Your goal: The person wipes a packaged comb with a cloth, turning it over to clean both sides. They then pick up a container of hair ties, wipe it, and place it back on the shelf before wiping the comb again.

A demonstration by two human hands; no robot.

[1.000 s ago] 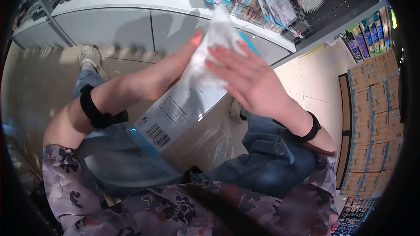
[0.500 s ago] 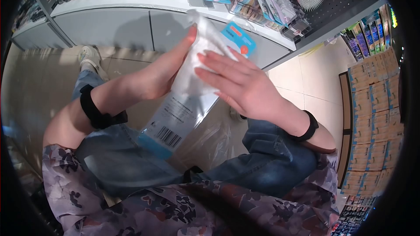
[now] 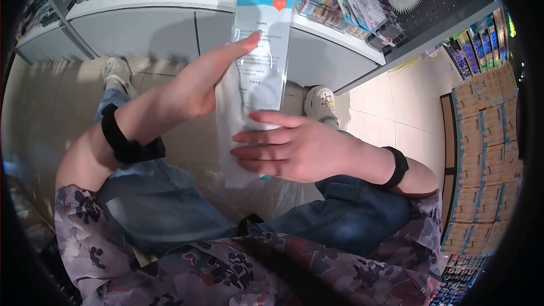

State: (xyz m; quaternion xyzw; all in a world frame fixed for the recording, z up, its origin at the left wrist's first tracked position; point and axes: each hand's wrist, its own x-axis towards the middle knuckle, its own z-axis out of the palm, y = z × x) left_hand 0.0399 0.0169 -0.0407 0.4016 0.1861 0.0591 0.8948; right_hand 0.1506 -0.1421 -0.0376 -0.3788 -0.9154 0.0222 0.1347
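One clear plastic packet (image 3: 258,73). Two hands: left hand (image 3: 190,88), right hand (image 3: 294,150). Two black wristbands (image 3: 127,141). Two pale shoes (image 3: 116,71). One white shelf (image 3: 147,0).

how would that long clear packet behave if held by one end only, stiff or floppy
Probably fairly floppy: the packet is thin clear film, and both the left hand and right hand support it. Likely light for its length, as it looks flat. The glossy film may be slippery.

Bare floor (image 3: 51,96) lies open at mid left and right of centre. The goods-crowded shelf (image 3: 170,0) blocks the top, stacked boxes (image 3: 481,136) the right edge, and knees (image 3: 351,209) the bottom. The packet (image 3: 258,62), held by left hand (image 3: 192,88) and right hand (image 3: 289,150), fills the centre.
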